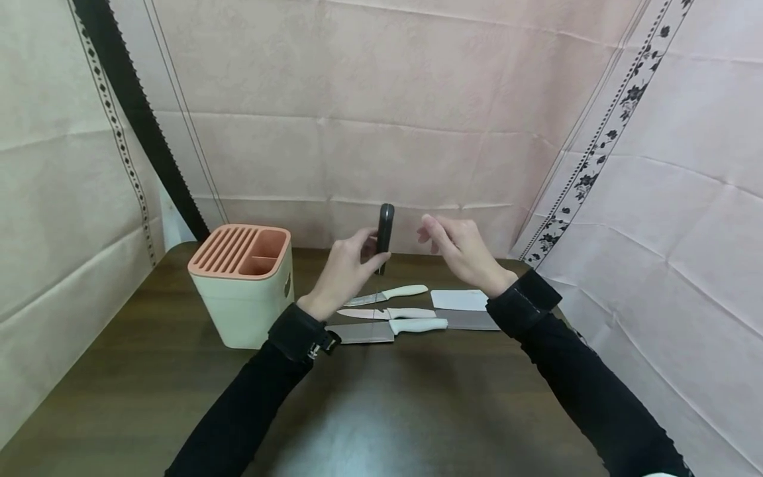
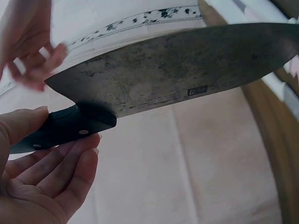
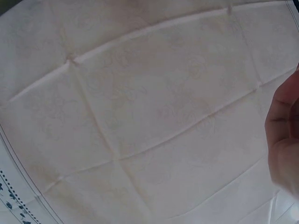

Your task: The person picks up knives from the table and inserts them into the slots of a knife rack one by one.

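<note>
My left hand [image 1: 352,265] holds a kitchen knife by its black riveted handle [image 1: 385,228], thumb on one side and fingers on the other. In the head view the handle points up and the blade is almost edge-on. The left wrist view shows the broad, stained grey blade [image 2: 173,65] with a small printed label. To the right of the handle, apart from it, my right hand [image 1: 461,248] is raised with loosely bent fingers and nothing in them. Only part of that hand [image 3: 284,135] shows at the edge of the right wrist view.
A pale green knife holder [image 1: 250,311] with a slotted orange top stands at left. Across the table lie a small knife [image 1: 405,291], a pale knife [image 1: 411,313], a cleaver [image 1: 417,324], a white rectangular piece [image 1: 459,299] and a grey blade [image 1: 471,320]. Cloth walls [image 1: 387,79] surround the table.
</note>
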`<action>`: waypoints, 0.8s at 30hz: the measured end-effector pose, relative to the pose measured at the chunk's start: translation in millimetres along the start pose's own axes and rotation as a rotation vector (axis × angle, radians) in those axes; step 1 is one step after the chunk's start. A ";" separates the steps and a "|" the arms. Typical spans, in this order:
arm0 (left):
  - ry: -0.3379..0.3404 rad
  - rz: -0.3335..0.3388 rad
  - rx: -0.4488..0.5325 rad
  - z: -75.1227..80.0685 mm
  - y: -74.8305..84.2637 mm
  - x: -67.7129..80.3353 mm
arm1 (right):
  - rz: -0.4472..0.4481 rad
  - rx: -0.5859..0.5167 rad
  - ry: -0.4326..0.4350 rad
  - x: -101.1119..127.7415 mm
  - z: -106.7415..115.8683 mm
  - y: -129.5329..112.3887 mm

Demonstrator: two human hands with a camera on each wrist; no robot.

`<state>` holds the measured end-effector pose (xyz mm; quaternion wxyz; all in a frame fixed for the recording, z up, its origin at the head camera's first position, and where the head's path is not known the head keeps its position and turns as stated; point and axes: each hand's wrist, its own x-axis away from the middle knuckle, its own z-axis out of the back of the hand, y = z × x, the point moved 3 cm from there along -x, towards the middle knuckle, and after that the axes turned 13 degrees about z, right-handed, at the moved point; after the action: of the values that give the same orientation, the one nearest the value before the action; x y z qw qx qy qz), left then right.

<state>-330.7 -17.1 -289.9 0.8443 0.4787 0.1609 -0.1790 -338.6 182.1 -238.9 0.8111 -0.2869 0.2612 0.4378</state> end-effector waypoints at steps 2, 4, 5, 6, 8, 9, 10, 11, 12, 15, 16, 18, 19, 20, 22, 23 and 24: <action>0.018 -0.015 -0.004 8.4 3.5 -3.5 | -0.018 0.003 -0.004 2.0 -1.0 1.7; 0.041 -0.032 -0.006 17.0 6.8 -7.0 | -0.033 0.008 -0.013 3.6 -2.5 3.4; 0.052 -0.038 -0.011 21.6 9.0 -8.8 | -0.037 0.010 -0.016 4.1 -3.4 4.2; 0.063 -0.043 -0.014 26.1 10.9 -10.9 | -0.038 0.011 -0.019 4.7 -4.3 4.9; 0.086 -0.048 -0.016 35.5 15.3 -14.2 | -0.035 0.013 -0.025 5.8 -6.4 6.6; 0.096 -0.048 -0.022 40.4 17.7 -15.7 | -0.034 0.013 -0.028 6.6 -7.3 7.2; 0.108 -0.049 -0.027 45.7 20.2 -17.1 | -0.032 0.012 -0.031 7.2 -8.3 7.6; 0.117 -0.049 -0.031 51.1 22.5 -18.6 | -0.031 0.008 -0.033 7.8 -9.2 8.0; 0.127 -0.049 -0.035 56.4 24.7 -20.0 | -0.030 0.007 -0.036 8.5 -9.9 8.2; 0.143 -0.044 -0.051 72.3 30.6 -24.6 | -0.035 0.003 -0.046 10.6 -11.9 9.5; 0.147 -0.044 -0.057 77.3 32.2 -26.4 | -0.037 0.000 -0.049 11.1 -12.4 10.0; 0.153 -0.040 -0.070 87.3 35.1 -29.7 | -0.043 -0.004 -0.056 11.9 -13.3 10.7; 0.155 -0.038 -0.073 92.2 36.3 -31.5 | -0.046 -0.007 -0.060 12.1 -13.7 11.2; 0.155 -0.033 -0.078 97.0 38.0 -32.7 | -0.049 -0.009 -0.062 12.2 -14.1 11.5; 0.165 -0.030 -0.098 106.2 40.9 -35.5 | -0.050 -0.012 -0.067 12.4 -14.7 11.7; 0.169 -0.024 -0.103 110.7 42.3 -36.5 | -0.049 -0.014 -0.068 12.4 -15.0 11.8; 0.177 -0.021 -0.109 115.0 43.7 -37.5 | -0.047 -0.017 -0.068 12.5 -15.4 11.8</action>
<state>-332.4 -90.3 -184.1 0.8496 0.4445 0.2491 -0.1361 -345.3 183.8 -260.8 0.8270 -0.2846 0.2228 0.4305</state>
